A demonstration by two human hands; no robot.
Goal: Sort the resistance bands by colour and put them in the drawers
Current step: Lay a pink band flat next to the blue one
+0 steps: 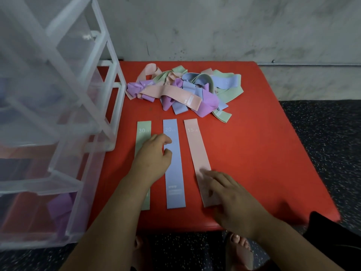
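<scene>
Now, left hand [154, 155]: hanging over the gap between the green band [144, 132] and the blue band [172, 173], fingers curling, with thumb and forefinger meeting the blue band's left edge. I cannot tell if it is pinching that edge.
Right hand [230, 196]: lying with fingers spread on the near end of the pink band [196, 149], pressing it flat and gripping nothing.
Bands: the three are lying flat side by side, apart. The tangled pile [181, 90] is sitting beyond them, and a purple band [60, 208] is showing in the bottom drawer of the clear drawer unit [58, 114] on the left.
Risk: the left wrist is covering the green band, so lifting the blue one is likely dragging green askew. Pulling from the knotted pile is probably hauling neighbours along.
Surface: the red padded desk [263, 153] is sitting low.
Room: a grey mottled wall [234, 26] is rising behind, and dark speckled floor [322, 133] is surrounding it.
</scene>
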